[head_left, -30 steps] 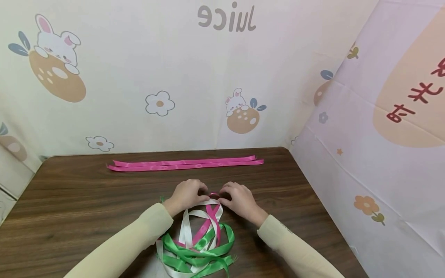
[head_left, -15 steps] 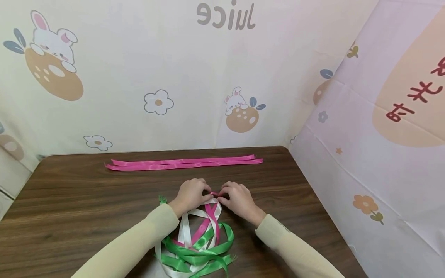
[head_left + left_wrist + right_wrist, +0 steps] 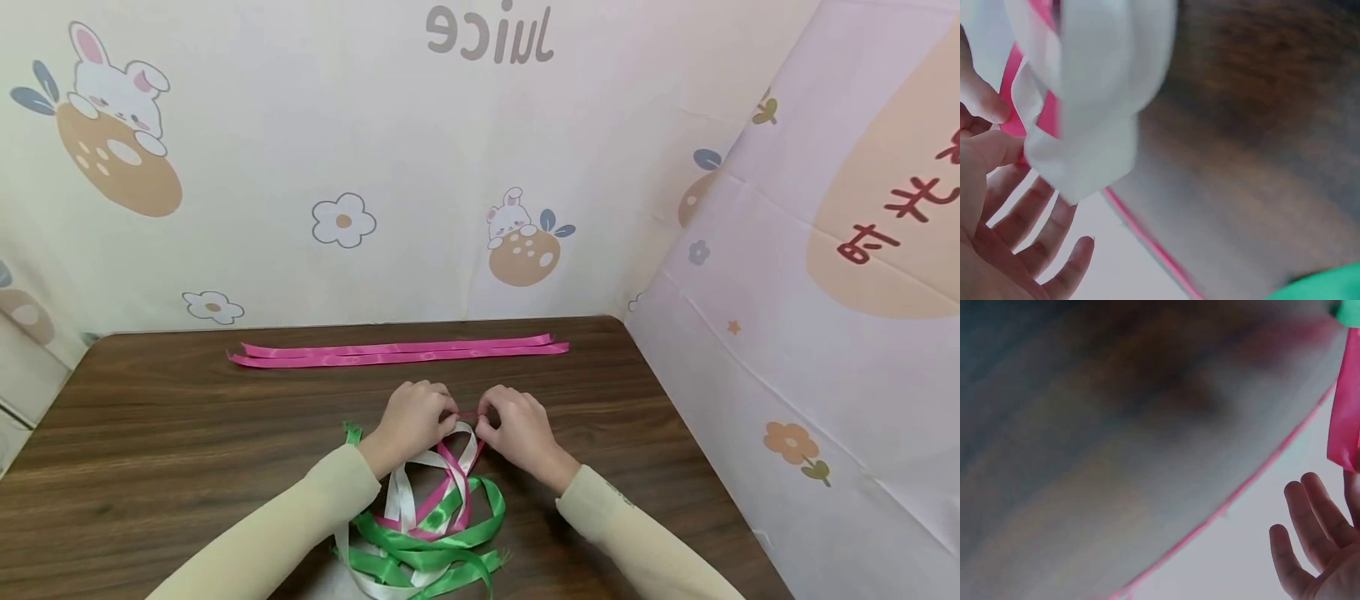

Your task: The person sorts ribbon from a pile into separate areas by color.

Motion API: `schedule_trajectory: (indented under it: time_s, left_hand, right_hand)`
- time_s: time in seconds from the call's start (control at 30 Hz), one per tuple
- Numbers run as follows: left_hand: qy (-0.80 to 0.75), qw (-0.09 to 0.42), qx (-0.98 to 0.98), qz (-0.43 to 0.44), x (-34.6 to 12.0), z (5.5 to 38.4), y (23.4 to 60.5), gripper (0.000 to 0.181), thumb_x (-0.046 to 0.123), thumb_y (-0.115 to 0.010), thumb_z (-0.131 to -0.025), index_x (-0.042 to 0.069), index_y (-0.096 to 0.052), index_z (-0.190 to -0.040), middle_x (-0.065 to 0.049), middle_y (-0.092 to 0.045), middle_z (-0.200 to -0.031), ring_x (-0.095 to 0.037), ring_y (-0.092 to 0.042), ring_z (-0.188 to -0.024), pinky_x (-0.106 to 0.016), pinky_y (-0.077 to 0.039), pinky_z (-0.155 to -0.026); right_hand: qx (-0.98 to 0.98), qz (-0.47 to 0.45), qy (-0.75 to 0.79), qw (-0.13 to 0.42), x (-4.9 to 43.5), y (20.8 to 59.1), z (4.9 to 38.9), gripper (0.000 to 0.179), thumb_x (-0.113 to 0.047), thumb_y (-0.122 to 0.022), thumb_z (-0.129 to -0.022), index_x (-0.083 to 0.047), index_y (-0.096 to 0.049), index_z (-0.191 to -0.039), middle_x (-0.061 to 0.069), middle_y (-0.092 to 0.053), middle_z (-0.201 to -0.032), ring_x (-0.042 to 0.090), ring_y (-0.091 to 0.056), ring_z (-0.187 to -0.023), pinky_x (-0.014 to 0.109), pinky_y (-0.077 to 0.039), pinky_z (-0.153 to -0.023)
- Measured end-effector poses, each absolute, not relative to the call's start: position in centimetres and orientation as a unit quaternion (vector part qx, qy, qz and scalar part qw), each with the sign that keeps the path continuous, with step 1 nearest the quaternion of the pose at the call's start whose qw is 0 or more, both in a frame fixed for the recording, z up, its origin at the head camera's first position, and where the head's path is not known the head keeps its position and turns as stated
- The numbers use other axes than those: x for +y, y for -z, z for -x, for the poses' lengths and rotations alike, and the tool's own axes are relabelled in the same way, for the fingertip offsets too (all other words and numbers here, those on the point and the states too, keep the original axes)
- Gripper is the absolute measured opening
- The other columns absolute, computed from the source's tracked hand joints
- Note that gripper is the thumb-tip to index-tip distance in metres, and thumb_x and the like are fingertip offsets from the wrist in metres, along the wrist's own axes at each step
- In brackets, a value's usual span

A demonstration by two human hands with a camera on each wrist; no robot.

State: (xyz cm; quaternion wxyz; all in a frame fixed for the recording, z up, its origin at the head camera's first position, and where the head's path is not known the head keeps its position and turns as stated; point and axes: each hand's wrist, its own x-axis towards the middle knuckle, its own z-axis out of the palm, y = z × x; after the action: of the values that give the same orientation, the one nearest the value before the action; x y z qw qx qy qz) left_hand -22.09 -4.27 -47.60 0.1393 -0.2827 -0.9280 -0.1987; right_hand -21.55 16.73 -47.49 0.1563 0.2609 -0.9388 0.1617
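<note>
My left hand (image 3: 415, 417) and right hand (image 3: 519, 425) meet over the middle of the table, slightly apart. Between their fingertips a pink ribbon (image 3: 467, 414) is stretched in a thin line, pinched at both ends. Below it hangs a white ribbon loop (image 3: 464, 427), crossed by pink strands. In the left wrist view, thumb and finger pinch the pink ribbon (image 3: 1012, 122) beside the broad white ribbon (image 3: 1100, 94), other fingers spread. The right wrist view shows pink ribbon (image 3: 1344, 406) running down to the right hand (image 3: 1322, 550); its pinching fingertips are mostly outside the frame.
Green ribbons (image 3: 442, 546) lie tangled with the white and pink ones at the table's near side. Two pink ribbons (image 3: 397, 353) lie side by side along the back of the wooden table (image 3: 187, 433). A printed cloth wall (image 3: 420, 167) stands behind and to the right.
The small pink loop between my hands has flattened into a taut line. Both hands have risen a little, with the right moving slightly outward, and the pink strands below have shifted.
</note>
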Motion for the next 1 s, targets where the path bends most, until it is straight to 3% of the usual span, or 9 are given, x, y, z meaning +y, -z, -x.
schedule_trajectory:
  time_s: [0.3, 0.57, 1.0]
  left_hand:
    - [0.221, 0.204, -0.909, 0.288, -5.0, 21.0, 44.4, 0.003, 0.017, -0.079, -0.087, 0.016, -0.082, -0.089, 0.003, -0.079, -0.090, -0.015, -0.070, -0.079, -0.038, -0.058, -0.078]
    - [0.232, 0.241, -0.899, 0.281, -5.5, 20.6, 41.5, 0.004, 0.016, -0.081, -0.084, 0.016, -0.081, -0.088, 0.002, -0.079, -0.090, -0.017, -0.073, -0.084, -0.042, -0.058, -0.083]
    - [0.223, 0.295, -0.885, 0.285, -6.5, 20.6, 39.6, 0.006, 0.016, -0.084, -0.084, 0.017, -0.081, -0.089, 0.002, -0.080, -0.092, -0.018, -0.074, -0.086, -0.041, -0.059, -0.085]
  right_hand:
    - [-0.912, -0.285, -0.186, 0.229, 16.6, 44.6, 21.0, 0.014, -0.009, -0.077, -0.081, -0.015, -0.068, -0.089, -0.003, -0.068, -0.081, 0.009, -0.053, -0.062, 0.035, -0.056, -0.069]
    - [-0.886, -0.309, -0.201, 0.282, 16.5, 41.9, 20.7, 0.016, -0.006, -0.078, -0.079, -0.012, -0.068, -0.090, 0.001, -0.075, -0.091, 0.016, -0.070, -0.077, 0.041, -0.060, -0.077]
    - [-0.862, -0.332, -0.193, 0.331, 17.5, 39.3, 21.1, 0.007, -0.005, -0.068, -0.084, -0.009, -0.069, -0.091, 0.004, -0.075, -0.092, 0.019, -0.070, -0.081, 0.038, -0.058, -0.074]
